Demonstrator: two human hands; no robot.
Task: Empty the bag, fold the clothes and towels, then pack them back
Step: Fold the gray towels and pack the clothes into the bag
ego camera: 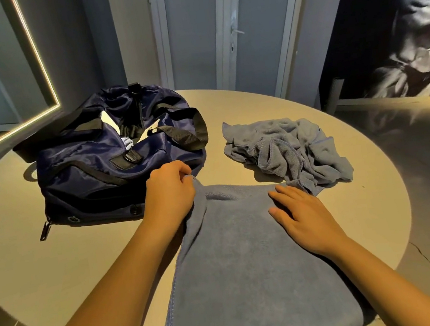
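Note:
A blue-grey towel [250, 263] lies spread flat on the round table [364, 191], running from the middle down over the near edge. My left hand [169, 190] pinches its far left corner, right beside the bag. My right hand [303, 216] rests flat with straight fingers on the towel's far right part. A navy duffel bag [103, 162] with black straps stands unzipped at the left, a bit of pale cloth showing inside. A second blue-grey towel [289, 147] lies crumpled at the right, touching the flat towel's far right corner.
The table is beige and round; its left front [65, 266] and far right parts are bare. Behind it are white door frames with a handle [235, 31], a lit mirror frame [36, 58] at the left and a dark wall picture [404, 25] at the right.

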